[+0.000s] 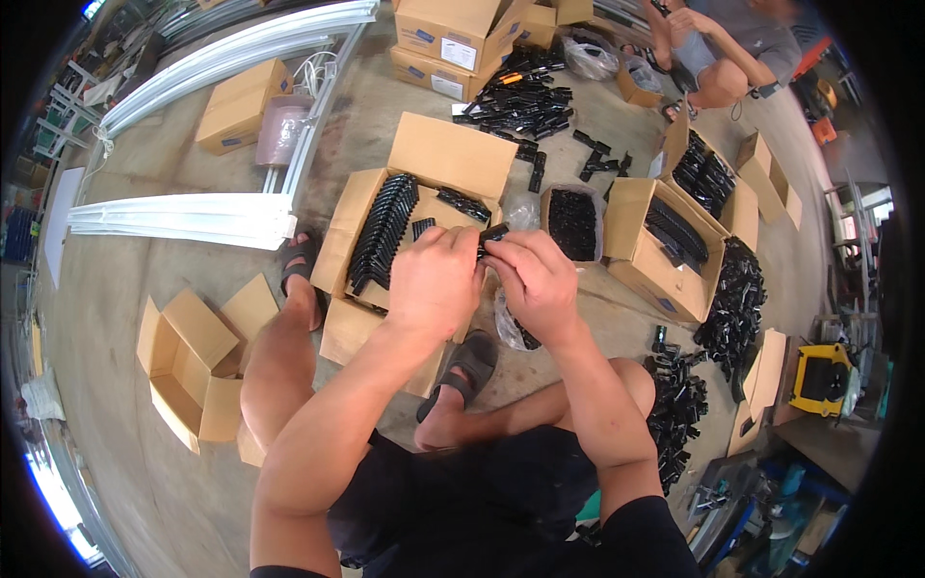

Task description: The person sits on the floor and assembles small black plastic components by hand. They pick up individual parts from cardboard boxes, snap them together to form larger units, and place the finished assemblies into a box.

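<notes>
My left hand [436, 279] and my right hand [536, 279] meet in the middle of the view, fingers closed on a short black plastic part [491, 234] with a glossy surface. Its lower portion is hidden by my fingers. Just beyond and left of my hands, an open cardboard box [453, 144] holds a neat row of black parts [383, 231], with a few more lying loose inside. A smaller container of tiny black pieces [574, 222] stands right of my hands. Beneath my right hand lies a clear plastic bag [511, 326], partly covered.
A second open box [631, 236] with black parts stands to the right, beside heaps of black parts [732, 299]. Another heap [525, 96] lies farther off, near stacked cartons [445, 34]. White metal profiles [183, 214] lie left. An opened carton [198, 352] sits lower left. Another person [732, 53] crouches far right.
</notes>
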The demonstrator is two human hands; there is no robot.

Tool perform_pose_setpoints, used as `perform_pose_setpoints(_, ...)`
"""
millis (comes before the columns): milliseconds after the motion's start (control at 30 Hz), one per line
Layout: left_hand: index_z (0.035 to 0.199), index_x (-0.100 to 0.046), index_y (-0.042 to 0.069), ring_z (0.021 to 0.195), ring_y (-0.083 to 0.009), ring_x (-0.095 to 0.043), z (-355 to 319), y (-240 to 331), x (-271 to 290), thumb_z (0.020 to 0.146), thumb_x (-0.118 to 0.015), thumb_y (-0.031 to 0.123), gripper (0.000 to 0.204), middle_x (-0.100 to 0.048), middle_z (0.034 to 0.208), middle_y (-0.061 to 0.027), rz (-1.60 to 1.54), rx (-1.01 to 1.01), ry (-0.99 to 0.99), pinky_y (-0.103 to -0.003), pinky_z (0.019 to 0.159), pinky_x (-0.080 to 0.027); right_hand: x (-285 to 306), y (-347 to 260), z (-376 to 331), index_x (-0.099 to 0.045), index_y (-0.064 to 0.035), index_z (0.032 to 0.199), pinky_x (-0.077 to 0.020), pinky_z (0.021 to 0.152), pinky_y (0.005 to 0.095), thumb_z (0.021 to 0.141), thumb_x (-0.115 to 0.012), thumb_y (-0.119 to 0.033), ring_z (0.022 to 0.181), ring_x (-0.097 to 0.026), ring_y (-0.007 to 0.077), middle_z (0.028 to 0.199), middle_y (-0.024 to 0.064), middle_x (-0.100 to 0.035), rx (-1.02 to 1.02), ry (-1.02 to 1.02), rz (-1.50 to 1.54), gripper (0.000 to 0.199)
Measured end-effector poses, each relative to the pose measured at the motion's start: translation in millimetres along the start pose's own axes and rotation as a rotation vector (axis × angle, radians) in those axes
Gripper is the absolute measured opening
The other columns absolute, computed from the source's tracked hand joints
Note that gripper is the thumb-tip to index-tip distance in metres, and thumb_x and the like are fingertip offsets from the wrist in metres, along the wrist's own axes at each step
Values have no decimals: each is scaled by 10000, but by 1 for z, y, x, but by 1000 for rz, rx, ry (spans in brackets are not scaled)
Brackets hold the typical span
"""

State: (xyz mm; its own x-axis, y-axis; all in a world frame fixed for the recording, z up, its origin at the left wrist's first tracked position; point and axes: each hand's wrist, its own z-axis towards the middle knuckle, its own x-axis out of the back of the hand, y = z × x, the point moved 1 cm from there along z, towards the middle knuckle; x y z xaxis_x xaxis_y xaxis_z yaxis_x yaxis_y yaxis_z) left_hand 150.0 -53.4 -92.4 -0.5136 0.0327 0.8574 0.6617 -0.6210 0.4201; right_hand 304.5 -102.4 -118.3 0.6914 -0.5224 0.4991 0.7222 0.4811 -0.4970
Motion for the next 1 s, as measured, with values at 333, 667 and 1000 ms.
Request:
perform_pose_setpoints(333, 913, -639, 41, 850, -325, -674, -4, -8, 1, 766, -761, 99, 200, -691, 849, -126, 10, 12, -18, -438, 710, -563, -9, -4, 3, -704, -28, 1053, -552, 684, 379, 765, -793, -40, 861, -648, 316, 1000, 116, -657, -60, -38, -25, 301)
perform_pose_setpoints(667, 1146, -709, 11, 818, -187, -726, 1, -7, 22, 832, -799, 143, 353, -753, 965, -140, -437, 302, -210, -309, 742, -561, 4, 30, -14, -611, 32, 1334, -538, 898, 290, 908, -765, -52, 1045, -639, 118, 1151, 47, -693, -869, -217, 1114, 460)
perform_pose_setpoints(1000, 1170, -694, -26, 974, -144, -696, -5, 10, 38, 838, -817, 29, 358, -739, 1113, -112, -719, 170, -24, -290, 855, -563, 19, 6, -7, -618, 81, 1287, -524, 962, 305, 880, -776, -9, 1110, -635, 170, 1260, 117, -615, -646, 16, 1072, 445)
